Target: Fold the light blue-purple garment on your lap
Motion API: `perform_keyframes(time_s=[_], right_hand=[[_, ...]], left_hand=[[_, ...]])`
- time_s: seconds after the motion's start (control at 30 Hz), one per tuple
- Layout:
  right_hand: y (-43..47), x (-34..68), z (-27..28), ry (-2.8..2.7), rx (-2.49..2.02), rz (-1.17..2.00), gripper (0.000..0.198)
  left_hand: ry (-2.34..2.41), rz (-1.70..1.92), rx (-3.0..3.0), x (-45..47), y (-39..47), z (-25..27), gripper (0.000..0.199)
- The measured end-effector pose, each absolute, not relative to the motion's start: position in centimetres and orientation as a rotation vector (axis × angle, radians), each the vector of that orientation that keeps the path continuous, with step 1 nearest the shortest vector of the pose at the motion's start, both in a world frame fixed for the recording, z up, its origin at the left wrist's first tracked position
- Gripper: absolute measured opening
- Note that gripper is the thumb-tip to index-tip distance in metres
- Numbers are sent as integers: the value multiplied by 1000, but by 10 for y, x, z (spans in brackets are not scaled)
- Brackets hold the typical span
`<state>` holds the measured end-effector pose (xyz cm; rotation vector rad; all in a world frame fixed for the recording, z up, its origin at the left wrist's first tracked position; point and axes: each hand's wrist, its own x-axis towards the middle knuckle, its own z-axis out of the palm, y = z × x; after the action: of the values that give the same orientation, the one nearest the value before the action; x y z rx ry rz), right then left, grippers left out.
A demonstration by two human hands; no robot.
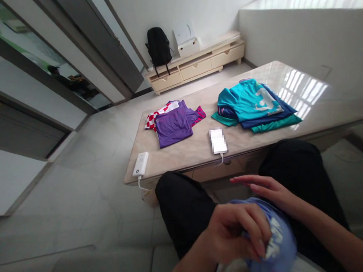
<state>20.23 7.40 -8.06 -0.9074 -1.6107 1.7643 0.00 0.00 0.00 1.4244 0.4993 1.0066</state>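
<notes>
The left hand [238,231] pinches the blue cloth [284,248] over the lap with bent fingers, maybe so it won't slip, the right hand [270,189] has straight fingers holding nothing, and the table [180,155] has bare room right of the teal clothes pile [257,103].

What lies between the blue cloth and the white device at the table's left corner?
In the head view, the left hand, then the black-trousered left knee and table edge.
</notes>
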Motion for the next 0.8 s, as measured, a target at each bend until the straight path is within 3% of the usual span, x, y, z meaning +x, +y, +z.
perform_keyframes(time_s=[0.1, 0.27, 0.47, 0.67, 0.8], right_hand=[[65, 209, -33, -1823, -710, 1740, 51], [70, 197, -11, -2092, -665, 1144, 24], [78, 211, -2, -2152, -661, 618, 33], [75, 229, 10, -2196, -710, 457, 31], [75, 235, 6, -2199, -761, 377, 27]], left_hand=[[434, 1219, 1303, -11, 18, 13, 40], [652, 1279, 1439, -36, 26, 23, 17], [1130, 1163, 1627, -59, 24, 21, 10], [1102, 722, 1794, -57, 27, 17, 29], [1164, 719, 1870, -57, 32, 10, 14]])
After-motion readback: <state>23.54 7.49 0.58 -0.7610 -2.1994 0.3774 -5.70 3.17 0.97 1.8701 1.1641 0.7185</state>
